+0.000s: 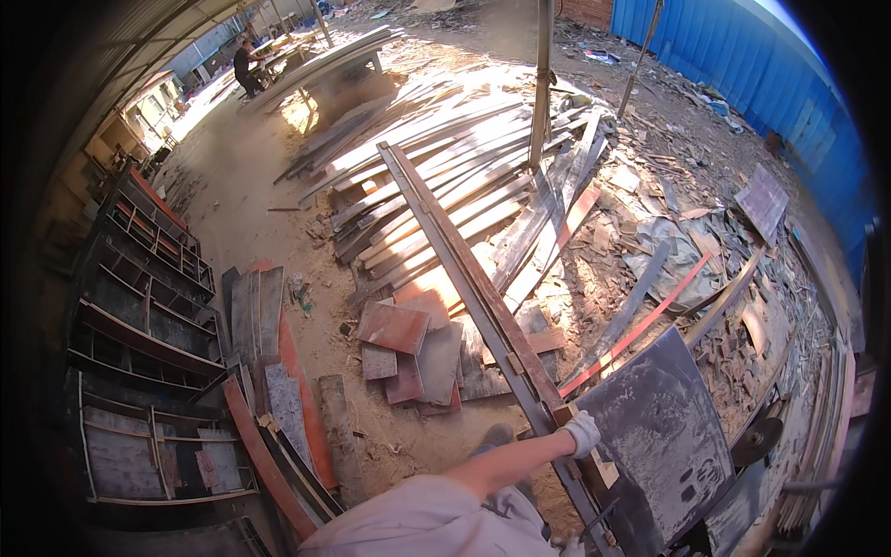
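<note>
My left hand (583, 433), in a white work glove, reaches across to the right. Its fingers are closed round a pale wooden strip (605, 472) beside a long beam (464, 260). This beam, with a brown board along a dark rail, slants from near me towards the far left. Only a sliver of my right hand (573, 550), gloved too, shows at the lower edge; its fingers are hidden. Close to it is a thin black rod (599, 522). A dark, dust-smeared panel (654, 436) lies just right of my left hand.
Several long planks (445, 176) lie stacked beyond the beam. Reddish board offcuts (394, 327) are piled left of it. Black framed panels (148, 343) line the left side. A metal post (542, 84) stands ahead; a blue fence (742, 74) bounds the right. A person (247, 69) works far off.
</note>
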### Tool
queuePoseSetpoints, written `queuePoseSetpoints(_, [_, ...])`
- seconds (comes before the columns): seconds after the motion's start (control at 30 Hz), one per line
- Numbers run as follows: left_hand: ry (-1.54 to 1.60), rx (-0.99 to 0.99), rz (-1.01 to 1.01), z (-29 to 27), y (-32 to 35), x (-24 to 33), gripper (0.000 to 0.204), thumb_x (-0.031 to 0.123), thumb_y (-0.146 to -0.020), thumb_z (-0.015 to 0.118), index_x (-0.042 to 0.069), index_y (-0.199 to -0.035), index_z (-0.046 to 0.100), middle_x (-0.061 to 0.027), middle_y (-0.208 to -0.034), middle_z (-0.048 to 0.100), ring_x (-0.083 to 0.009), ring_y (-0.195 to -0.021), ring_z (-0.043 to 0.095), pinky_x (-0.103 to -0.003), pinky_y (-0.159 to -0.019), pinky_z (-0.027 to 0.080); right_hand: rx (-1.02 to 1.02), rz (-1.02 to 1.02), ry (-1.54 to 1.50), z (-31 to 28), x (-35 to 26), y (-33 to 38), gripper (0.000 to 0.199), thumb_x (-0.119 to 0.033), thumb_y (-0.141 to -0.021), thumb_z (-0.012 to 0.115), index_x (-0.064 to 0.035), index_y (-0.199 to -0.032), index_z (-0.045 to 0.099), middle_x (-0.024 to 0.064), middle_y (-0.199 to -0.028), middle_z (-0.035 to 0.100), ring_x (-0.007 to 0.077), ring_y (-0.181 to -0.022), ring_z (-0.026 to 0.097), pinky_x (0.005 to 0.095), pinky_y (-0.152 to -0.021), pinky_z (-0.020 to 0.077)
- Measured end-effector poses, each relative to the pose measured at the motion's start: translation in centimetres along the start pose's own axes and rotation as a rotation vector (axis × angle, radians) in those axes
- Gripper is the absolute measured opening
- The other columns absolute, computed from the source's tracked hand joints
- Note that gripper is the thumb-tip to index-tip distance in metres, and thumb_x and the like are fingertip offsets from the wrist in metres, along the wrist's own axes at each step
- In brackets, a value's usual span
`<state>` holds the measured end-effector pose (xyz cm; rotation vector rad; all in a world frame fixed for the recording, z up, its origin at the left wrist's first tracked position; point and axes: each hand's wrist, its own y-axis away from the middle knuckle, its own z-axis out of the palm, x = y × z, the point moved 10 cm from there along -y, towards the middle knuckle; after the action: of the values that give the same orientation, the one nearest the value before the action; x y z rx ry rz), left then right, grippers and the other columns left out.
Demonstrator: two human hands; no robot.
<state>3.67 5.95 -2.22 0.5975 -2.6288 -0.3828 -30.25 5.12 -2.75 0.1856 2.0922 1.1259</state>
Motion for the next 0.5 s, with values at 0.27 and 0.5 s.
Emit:
queuePoseSetpoints(0.27, [0.454,0.229,-0.439,-12.5,9.6,-10.0,0.032,0.024,-0.082,0.059,0.014,-0.106,0.077,-0.0216,-0.099,0.074,-0.0367,-0.096,0.073,-0.048,-0.084,0.055,-0.129,-0.032,-0.033,0.8,-5.5,4.4,0.032,-0.040,-0.107,0.060,-0.0092,-0.116,0.066,0.0049,-0.072,0.069,0.0063,-0.041,0.044,0.0257,-0.037,0.0292])
queuePoseSetpoints(0.5, [1.765,0.537,-0.365,-10.1,22.1,-13.4,0.037,0.021,-0.095,0.075,0.000,-0.124,0.066,-0.0053,-0.108,0.072,-0.0202,-0.099,0.069,-0.035,-0.091,0.056,-0.178,-0.130,0.023,1.2,-4.8,4.8,0.039,-0.043,-0.105,0.061,-0.0047,-0.112,0.063,0.0075,-0.074,0.071,0.0118,-0.057,0.057,0.0311,-0.053,0.0450])
